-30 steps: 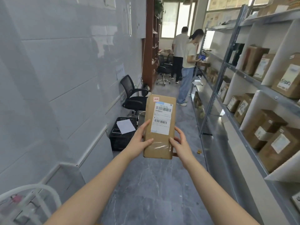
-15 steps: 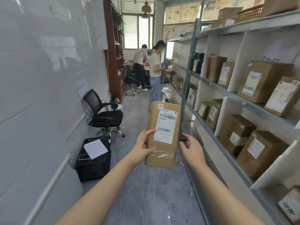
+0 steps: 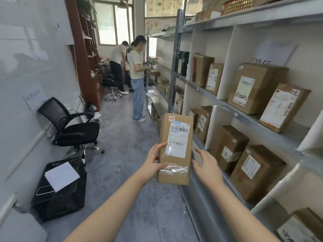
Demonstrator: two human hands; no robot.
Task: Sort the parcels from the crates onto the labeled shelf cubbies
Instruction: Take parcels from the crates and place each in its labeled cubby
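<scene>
A tall flat cardboard parcel with a white barcode label and a small pink sticker stands upright in front of me. My left hand grips its lower left edge. My right hand hovers just off the parcel's right side, fingers spread, holding nothing. The shelf unit with white dividers runs along the right, its cubbies holding several brown boxes. A black crate with a white sheet on top sits on the floor at the left.
A black office chair stands by the left wall beyond the crate. Two people work further down the narrow aisle. A brown bookcase lines the far left. The grey floor runs between wall and shelves.
My view has turned right toward the shelf. My right hand has come off the parcel and now hovers beside it; my left hand alone holds it.
</scene>
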